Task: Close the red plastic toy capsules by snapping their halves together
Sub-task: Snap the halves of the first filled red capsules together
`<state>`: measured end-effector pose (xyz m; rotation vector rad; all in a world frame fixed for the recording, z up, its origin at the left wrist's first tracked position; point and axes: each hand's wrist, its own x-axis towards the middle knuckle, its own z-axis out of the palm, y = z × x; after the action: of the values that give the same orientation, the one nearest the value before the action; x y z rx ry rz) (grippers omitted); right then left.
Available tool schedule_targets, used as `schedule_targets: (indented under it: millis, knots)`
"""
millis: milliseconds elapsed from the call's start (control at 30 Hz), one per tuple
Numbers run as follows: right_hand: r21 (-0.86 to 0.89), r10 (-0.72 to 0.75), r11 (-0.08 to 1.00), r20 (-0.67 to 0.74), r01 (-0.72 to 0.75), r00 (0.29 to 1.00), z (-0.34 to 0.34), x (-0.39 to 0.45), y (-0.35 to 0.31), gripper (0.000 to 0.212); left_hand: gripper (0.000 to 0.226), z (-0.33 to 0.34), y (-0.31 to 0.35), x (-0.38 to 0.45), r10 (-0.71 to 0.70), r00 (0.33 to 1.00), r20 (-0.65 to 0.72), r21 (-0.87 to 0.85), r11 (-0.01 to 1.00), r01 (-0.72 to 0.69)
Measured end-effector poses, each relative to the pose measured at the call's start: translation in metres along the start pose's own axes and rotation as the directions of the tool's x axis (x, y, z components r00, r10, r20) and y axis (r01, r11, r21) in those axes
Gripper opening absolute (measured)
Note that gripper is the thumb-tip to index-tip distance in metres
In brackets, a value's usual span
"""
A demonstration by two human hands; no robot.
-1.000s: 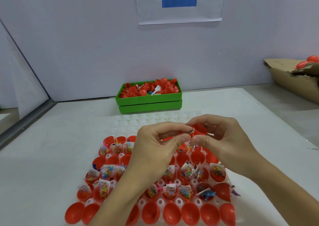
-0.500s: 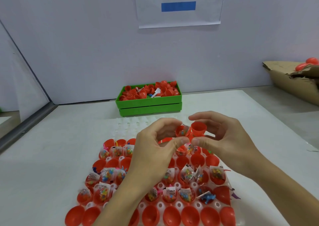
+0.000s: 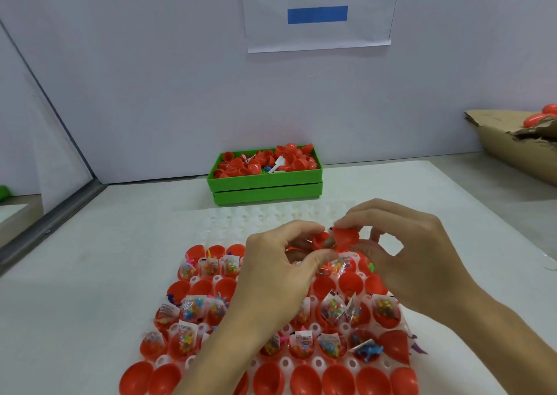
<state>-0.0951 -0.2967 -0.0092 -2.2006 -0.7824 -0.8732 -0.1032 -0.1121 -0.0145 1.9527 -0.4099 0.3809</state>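
My left hand (image 3: 280, 271) pinches a small red capsule half (image 3: 321, 239) between thumb and fingers above the white holder tray (image 3: 316, 364). My right hand (image 3: 413, 262) pinches the other red half (image 3: 346, 238), a cap, tilted toward the first; the two halves touch edge to edge but are not joined. The tray below holds several open red capsule halves with small toy packets (image 3: 331, 307) in them, and a front row of closed red capsules (image 3: 340, 379).
A green crate (image 3: 265, 183) full of loose red capsule halves stands at the back against the wall. A torn cardboard box (image 3: 512, 141) with red capsules sits at the far right. A ribbed clear tray (image 3: 265, 219) lies between crate and holder.
Both hands rose slightly and the right hand turned its red cap from open side up to tilted toward the half in the left hand.
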Motion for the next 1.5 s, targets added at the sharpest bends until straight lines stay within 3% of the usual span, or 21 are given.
schedule_targets:
  millis: [200, 433, 667, 1100, 1500]
  knots:
    - [0.275, 0.095, 0.955, 0.071, -0.111, 0.993, -0.003, -0.001, -0.003, 0.03, 0.028, -0.001, 0.002, 0.0, 0.057, 0.998, 0.0, -0.017, 0.998, -0.057]
    - [0.316, 0.151, 0.935, 0.063, -0.163, 0.987, 0.001, -0.001, 0.002, 0.035, 0.025, -0.002, 0.007, -0.002, 0.12, 0.993, -0.009, 0.012, 0.993, -0.12]
    - [0.4, 0.195, 0.895, 0.05, -0.198, 0.98, 0.004, -0.002, 0.0, 0.041, 0.022, 0.0, 0.003, 0.0, 0.015, 1.0, -0.006, -0.091, 0.996, -0.016]
    - [0.434, 0.226, 0.876, 0.013, -0.209, 0.974, 0.004, -0.001, -0.006, 0.032, 0.022, 0.001, 0.004, -0.001, 0.042, 0.997, -0.07, -0.107, 0.993, -0.049]
    - [0.553, 0.322, 0.776, 0.068, -0.304, 0.944, 0.002, 0.002, -0.01, 0.027, 0.036, -0.004, 0.004, 0.002, 0.0, 1.0, 0.003, -0.237, 0.972, 0.001]
